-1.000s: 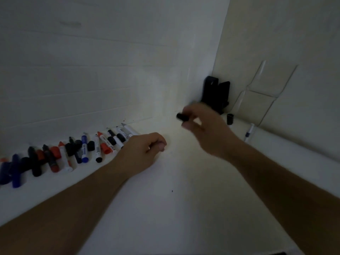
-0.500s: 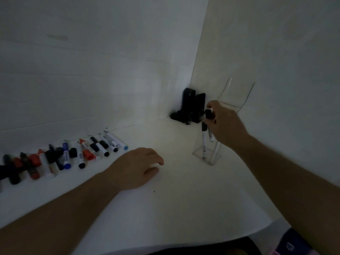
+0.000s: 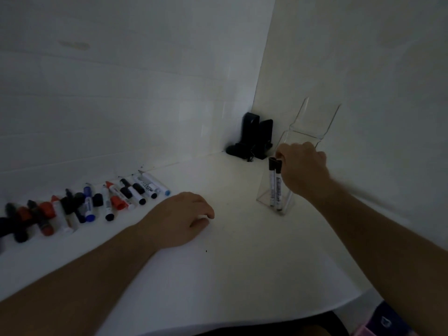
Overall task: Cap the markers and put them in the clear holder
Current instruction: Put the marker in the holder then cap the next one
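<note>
- Two capped markers (image 3: 275,184) stand upright, side by side, in the clear holder (image 3: 288,202) on the white worktop (image 3: 242,263).
- The right hand (image 3: 303,166) is at their black caps, its fingertips touching the right one; whether it pinches the cap cannot be told.
- The left hand (image 3: 179,219) rests on the worktop, fingers loosely curled, holding nothing.
- The loose markers and caps (image 3: 97,202) lie in a row by the wall, just left of the left hand.
</note>
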